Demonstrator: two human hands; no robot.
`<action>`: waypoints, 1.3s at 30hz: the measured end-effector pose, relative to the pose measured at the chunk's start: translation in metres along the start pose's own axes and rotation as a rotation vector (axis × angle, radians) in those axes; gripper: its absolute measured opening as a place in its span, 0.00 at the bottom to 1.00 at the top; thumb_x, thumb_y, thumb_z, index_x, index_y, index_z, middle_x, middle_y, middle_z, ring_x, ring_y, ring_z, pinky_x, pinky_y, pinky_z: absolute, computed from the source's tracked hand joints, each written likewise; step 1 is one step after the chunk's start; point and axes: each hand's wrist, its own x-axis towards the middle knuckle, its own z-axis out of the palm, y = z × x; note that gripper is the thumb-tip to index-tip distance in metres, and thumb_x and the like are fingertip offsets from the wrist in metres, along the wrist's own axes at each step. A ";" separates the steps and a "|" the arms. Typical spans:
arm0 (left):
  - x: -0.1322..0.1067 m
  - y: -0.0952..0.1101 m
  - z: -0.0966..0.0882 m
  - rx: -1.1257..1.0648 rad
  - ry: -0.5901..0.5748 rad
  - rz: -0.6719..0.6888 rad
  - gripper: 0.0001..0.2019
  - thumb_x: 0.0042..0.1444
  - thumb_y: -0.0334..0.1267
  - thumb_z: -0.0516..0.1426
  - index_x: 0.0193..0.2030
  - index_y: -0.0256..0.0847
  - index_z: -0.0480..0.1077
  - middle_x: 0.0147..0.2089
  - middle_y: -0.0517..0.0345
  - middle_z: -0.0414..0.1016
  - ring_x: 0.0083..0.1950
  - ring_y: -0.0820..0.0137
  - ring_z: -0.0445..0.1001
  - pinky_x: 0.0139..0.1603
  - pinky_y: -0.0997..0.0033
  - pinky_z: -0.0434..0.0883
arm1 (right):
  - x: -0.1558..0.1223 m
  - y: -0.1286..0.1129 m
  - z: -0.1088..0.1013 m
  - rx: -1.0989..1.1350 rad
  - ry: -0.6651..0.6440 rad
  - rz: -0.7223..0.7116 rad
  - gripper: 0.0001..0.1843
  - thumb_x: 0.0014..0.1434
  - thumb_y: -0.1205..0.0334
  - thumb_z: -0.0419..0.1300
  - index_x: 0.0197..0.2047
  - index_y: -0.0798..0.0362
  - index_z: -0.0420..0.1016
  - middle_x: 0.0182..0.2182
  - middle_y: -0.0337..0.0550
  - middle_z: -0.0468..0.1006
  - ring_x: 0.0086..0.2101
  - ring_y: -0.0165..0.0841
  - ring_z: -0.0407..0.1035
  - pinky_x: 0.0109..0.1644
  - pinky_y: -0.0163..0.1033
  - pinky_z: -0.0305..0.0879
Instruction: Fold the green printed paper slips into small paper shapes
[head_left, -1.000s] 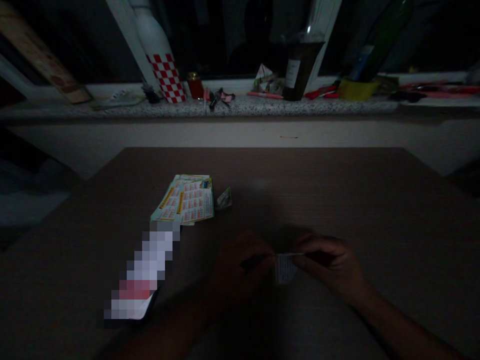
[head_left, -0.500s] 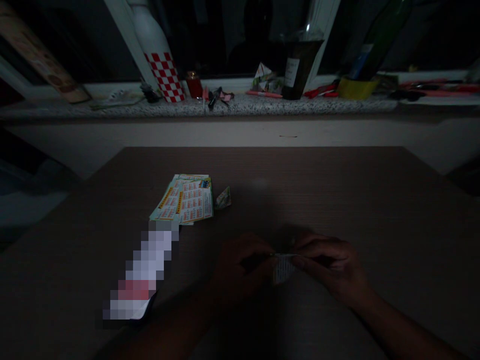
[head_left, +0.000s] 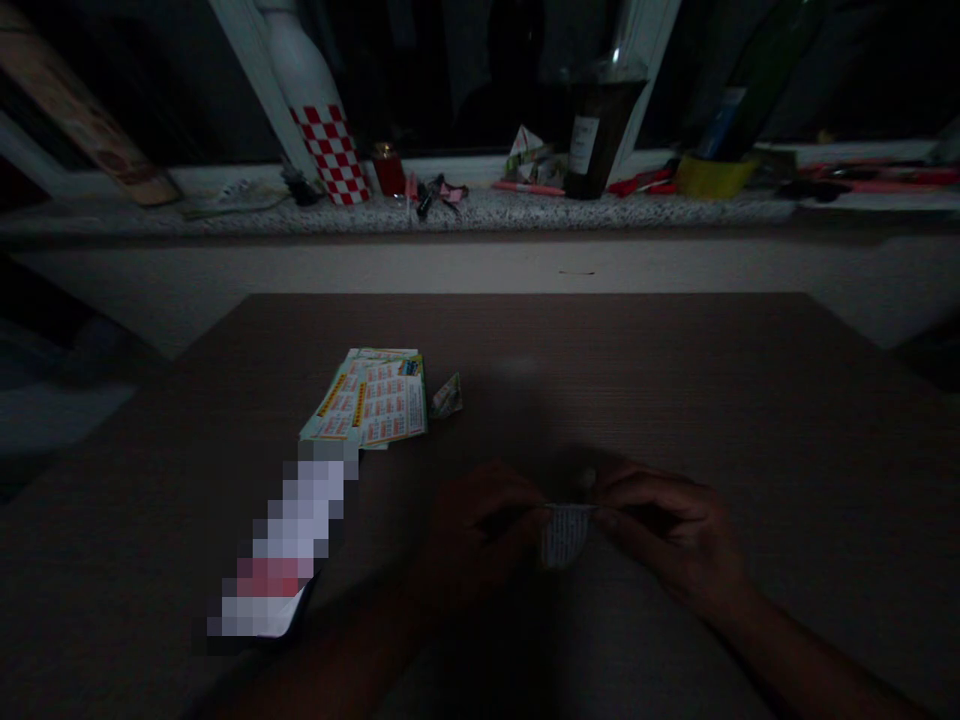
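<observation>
In dim light, a small printed slip of paper (head_left: 564,534) hangs between my two hands just above the brown table (head_left: 675,380). My left hand (head_left: 480,525) pinches its top left edge with closed fingers. My right hand (head_left: 664,535) pinches the top right edge, fingers curled. A small stack of printed cards with orange tables (head_left: 371,400) lies further back on the left, with a tiny folded paper piece (head_left: 448,395) beside it.
A blurred strip-shaped object (head_left: 281,550) lies at the left front. Behind the table a granite sill (head_left: 480,212) holds a red-and-white checked bottle (head_left: 319,110), a small red jar (head_left: 388,168), a dark bottle (head_left: 596,125), a green bottle (head_left: 750,80), pens and clutter.
The paper slip has tilted slightly and shifted a little left between my fingers. My hands stay in nearly the same place.
</observation>
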 end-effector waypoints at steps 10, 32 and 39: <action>-0.002 0.000 0.000 -0.018 0.043 -0.045 0.04 0.57 0.34 0.58 0.34 0.38 0.75 0.32 0.55 0.76 0.34 0.70 0.74 0.37 0.70 0.70 | 0.001 0.004 0.000 -0.029 -0.010 0.015 0.04 0.55 0.68 0.63 0.35 0.50 0.78 0.31 0.44 0.79 0.33 0.35 0.74 0.34 0.38 0.71; -0.003 -0.004 -0.002 -0.077 0.062 -0.150 0.03 0.56 0.34 0.59 0.33 0.38 0.74 0.32 0.57 0.75 0.34 0.72 0.73 0.35 0.72 0.69 | 0.005 0.001 0.002 -0.078 -0.038 -0.022 0.04 0.55 0.68 0.62 0.30 0.51 0.77 0.25 0.41 0.76 0.26 0.32 0.71 0.28 0.36 0.67; -0.002 -0.004 -0.001 -0.079 0.053 -0.178 0.06 0.56 0.38 0.59 0.32 0.38 0.74 0.31 0.56 0.75 0.33 0.71 0.73 0.34 0.71 0.70 | 0.003 0.004 0.002 -0.083 -0.063 -0.027 0.04 0.56 0.68 0.62 0.31 0.51 0.76 0.26 0.41 0.75 0.27 0.31 0.69 0.28 0.37 0.66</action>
